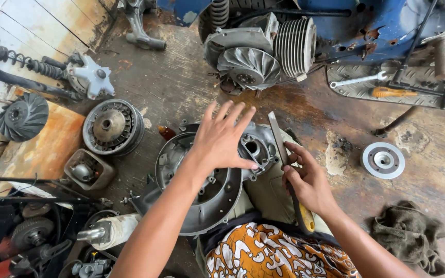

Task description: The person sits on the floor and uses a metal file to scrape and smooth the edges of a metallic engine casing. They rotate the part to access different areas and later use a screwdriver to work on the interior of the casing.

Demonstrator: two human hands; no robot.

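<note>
Between your knees, at six o'clock of the floor [294,108], the engine casing [209,177] is resting half on your lap; your left hand [222,139] is pressing down on it with fingers spread flat, gripping nothing; your right hand [307,180] is clamping a flat file [279,139] at three o'clock of the casing, blade pointing to twelve. If the file is skidding off the rim, it is likely heading for your left thumb; the casing, only held by palm pressure, is liable to rock.
</note>
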